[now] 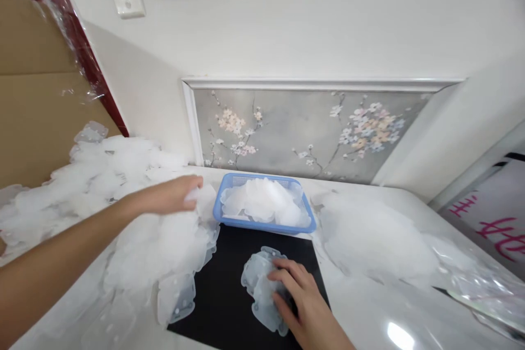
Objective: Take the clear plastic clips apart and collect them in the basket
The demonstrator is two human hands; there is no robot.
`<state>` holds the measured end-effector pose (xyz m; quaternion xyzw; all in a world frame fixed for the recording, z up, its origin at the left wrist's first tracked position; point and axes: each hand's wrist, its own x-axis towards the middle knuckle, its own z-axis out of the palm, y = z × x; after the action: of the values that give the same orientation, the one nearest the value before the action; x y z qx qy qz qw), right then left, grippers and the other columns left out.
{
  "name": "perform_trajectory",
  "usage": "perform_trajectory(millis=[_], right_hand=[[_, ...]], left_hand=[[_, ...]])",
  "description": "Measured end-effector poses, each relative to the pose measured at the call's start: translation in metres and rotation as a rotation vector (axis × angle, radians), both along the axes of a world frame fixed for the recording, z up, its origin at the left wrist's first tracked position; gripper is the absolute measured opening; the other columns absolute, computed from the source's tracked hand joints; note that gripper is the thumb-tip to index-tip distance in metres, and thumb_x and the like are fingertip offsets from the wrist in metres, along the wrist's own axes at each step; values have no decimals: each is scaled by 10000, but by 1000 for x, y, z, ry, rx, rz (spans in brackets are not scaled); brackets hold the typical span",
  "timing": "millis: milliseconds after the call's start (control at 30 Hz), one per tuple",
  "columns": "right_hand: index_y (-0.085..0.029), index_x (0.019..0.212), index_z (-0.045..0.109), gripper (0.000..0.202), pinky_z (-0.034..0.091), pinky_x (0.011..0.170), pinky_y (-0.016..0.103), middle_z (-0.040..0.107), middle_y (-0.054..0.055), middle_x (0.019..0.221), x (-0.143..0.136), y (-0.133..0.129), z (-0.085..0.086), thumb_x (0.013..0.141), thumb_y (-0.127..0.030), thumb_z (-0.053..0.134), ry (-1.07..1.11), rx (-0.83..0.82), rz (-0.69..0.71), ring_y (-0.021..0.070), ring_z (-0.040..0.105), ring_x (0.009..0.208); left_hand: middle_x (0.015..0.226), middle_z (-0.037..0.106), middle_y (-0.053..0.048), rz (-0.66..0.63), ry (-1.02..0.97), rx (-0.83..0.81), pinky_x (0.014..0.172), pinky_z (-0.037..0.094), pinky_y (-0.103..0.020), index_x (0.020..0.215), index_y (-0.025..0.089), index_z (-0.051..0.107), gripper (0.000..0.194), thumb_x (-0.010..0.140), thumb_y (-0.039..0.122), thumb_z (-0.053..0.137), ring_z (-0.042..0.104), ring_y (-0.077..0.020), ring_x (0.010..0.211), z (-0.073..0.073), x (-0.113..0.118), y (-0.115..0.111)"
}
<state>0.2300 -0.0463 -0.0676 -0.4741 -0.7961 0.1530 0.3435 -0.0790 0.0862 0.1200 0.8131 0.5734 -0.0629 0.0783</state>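
Right hand (302, 296), translucent pieces (259, 283) partly beneath it, on black mat (219, 270)

- The mat (221, 295) lies on the table (348, 298), nearest the wearer, with a few flat pieces (262, 284) on it.
- At twelve o'clock from the mat, along its far edge, sits the basket (262, 225), with a pile (262, 199) in it.
- A large heap (159, 246) spreads from nine to eleven o'clock, its edge overlapping the mat.
- Another heap (369, 232) lies at two o'clock.
- A plastic bag (488, 290) lies at three o'clock.
- Cardboard (41, 104) stands at ten o'clock, beyond the large heap.
- A framed panel (287, 126) is at twelve o'clock, behind the basket.
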Motion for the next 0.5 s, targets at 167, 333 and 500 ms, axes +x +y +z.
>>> perform_trajectory(millis=[167,333,500], right_hand=[[-277,1057,646,250,560,866,353,664,61,1210,1,-1,11,879,-133,545,-50,9,7,222,657,1082],[-277,1070,651,250,568,883,340,669,66,1223,2,0,3,887,-151,536,-78,63,0,220,662,1114],[-272,1073,658,240,575,870,334,683,77,1222,5,8,-18,869,-181,570,-91,120,43,234,677,1099]], left_hand=[[1361,604,-43,-207,-142,-168,1004,413,-359,1170,348,635,432,832,615,603,542,-289,1242,-22,17,-72],[1288,643,-25,21,-186,72,993,458,-299,1209,296,631,388,916,530,532,606,-227,1170,-27,4,-33],[1403,535,-140,372,-81,317,1048,448,-469,1322,168,550,463,903,339,650,528,-293,1270,-36,-34,64]])
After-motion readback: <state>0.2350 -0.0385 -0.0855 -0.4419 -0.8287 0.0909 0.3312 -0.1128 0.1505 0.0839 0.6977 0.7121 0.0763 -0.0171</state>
